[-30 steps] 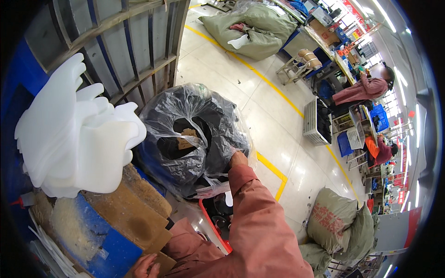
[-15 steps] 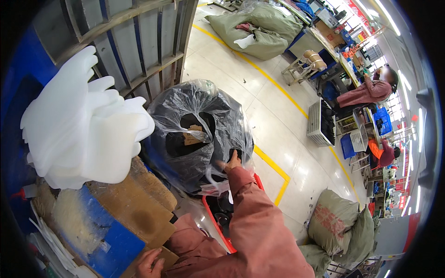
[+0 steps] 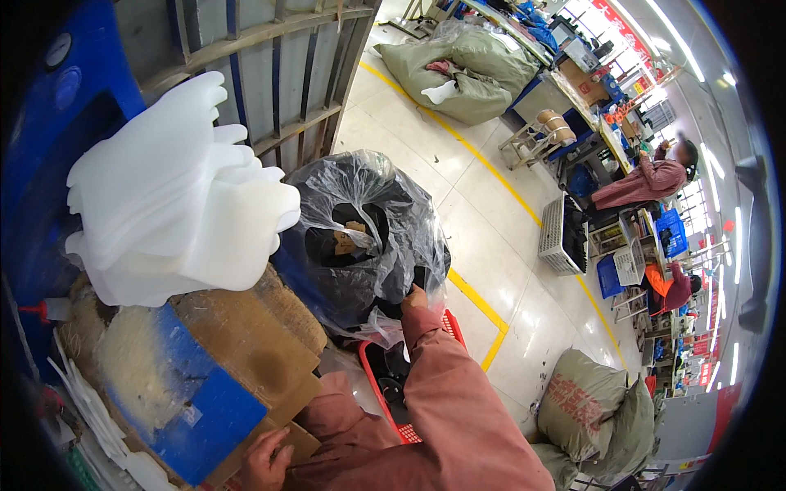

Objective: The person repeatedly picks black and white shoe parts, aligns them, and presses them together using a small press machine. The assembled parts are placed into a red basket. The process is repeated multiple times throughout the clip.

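Note:
A large clear plastic bag (image 3: 401, 192) full of black pieces stands ahead of me, its torn opening showing a brown cardboard scrap (image 3: 349, 238). My right hand (image 3: 414, 299) reaches to the bag's near right side, beside a dark gap in the plastic. Its fingertips are hidden there, so whether they grip anything does not show. At the bottom, my left hand (image 3: 267, 460) rests by the edge of a brown cardboard sheet (image 3: 254, 348), fingers loosely bent and apart, holding nothing. Below the bag, a red plastic basket (image 3: 378, 391) contains black items.
White foam-like sheets (image 3: 176, 213) are stacked at left, behind a blue worn board (image 3: 196, 434). A metal rack (image 3: 278, 49) rises beyond. Green woven sacks (image 3: 583, 405) lie at right. A person (image 3: 647, 180) stands far right near a grey crate (image 3: 563, 233).
The view has shifted, so the stack and bag sit slightly further right and the bag lower. My right hand's fingers now show less at the bag's side. My left hand stays by the cardboard.

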Demonstrator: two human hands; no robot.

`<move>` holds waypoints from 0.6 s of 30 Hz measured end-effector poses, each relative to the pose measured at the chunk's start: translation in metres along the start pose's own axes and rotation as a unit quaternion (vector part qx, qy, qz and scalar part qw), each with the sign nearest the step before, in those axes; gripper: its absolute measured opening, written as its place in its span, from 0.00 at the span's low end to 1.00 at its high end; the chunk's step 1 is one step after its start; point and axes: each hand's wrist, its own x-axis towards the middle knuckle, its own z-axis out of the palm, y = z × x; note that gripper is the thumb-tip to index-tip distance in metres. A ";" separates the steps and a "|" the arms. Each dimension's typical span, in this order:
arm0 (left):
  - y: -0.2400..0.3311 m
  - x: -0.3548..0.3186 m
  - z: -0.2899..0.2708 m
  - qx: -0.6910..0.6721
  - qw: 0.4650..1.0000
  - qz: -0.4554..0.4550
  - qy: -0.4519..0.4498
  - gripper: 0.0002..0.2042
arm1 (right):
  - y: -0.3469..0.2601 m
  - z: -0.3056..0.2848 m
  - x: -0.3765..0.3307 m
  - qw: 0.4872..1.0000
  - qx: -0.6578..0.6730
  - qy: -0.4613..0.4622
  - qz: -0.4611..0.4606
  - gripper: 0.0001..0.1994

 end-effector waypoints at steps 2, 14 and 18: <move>-0.004 -0.003 -0.003 -0.005 1.000 0.003 0.009 0.16 | -0.002 -0.007 -0.006 1.000 -0.023 0.020 -0.002 0.22; -0.012 -0.016 -0.002 -0.043 0.999 0.026 -0.006 0.16 | -0.021 -0.086 -0.038 0.984 0.137 0.103 -0.046 0.14; -0.014 -0.023 -0.005 -0.046 0.998 0.038 0.007 0.16 | -0.027 -0.113 -0.054 0.983 0.076 0.104 -0.132 0.16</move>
